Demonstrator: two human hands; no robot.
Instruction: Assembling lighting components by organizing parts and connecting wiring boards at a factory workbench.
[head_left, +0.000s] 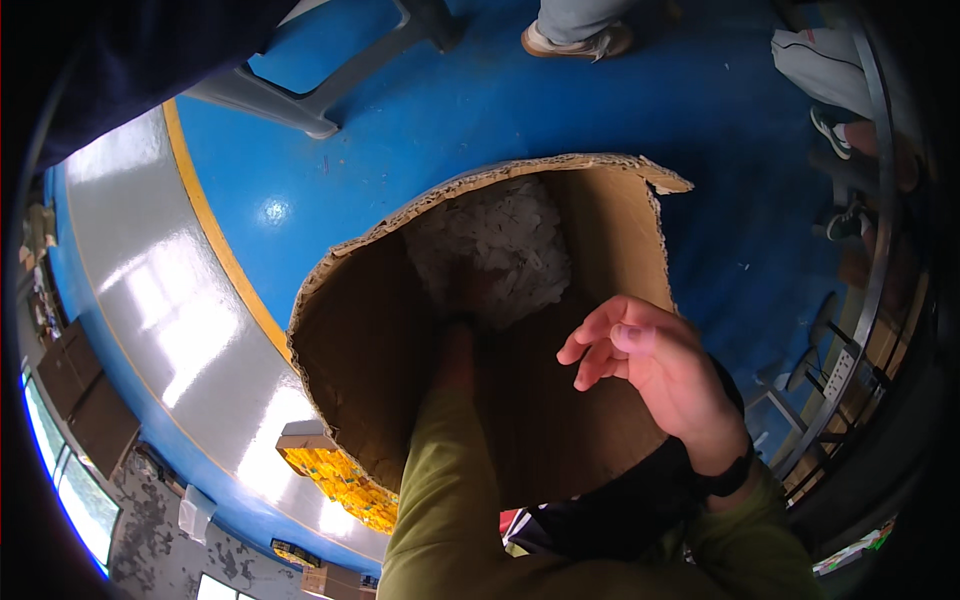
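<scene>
Reaching deep into the torn brown cardboard box (pixel 560 420), the left hand (pixel 462 330) touches small white plastic pieces (pixel 500 245), grip hidden; the right hand (pixel 650 365) hovers above the box, loosely open, empty.

Glossy blue floor (pixel 500 110) under tall cardboard box (pixel 370 340) and grey stool (pixel 330 95)

A torn-edged brown cardboard box (pixel 360 340) stands open on the blue floor, its bottom holding a heap of small white plastic pieces (pixel 500 245) piled against the far wall.

One head camera looks steeply down, close above a cardboard box (pixel 560 400).
</scene>
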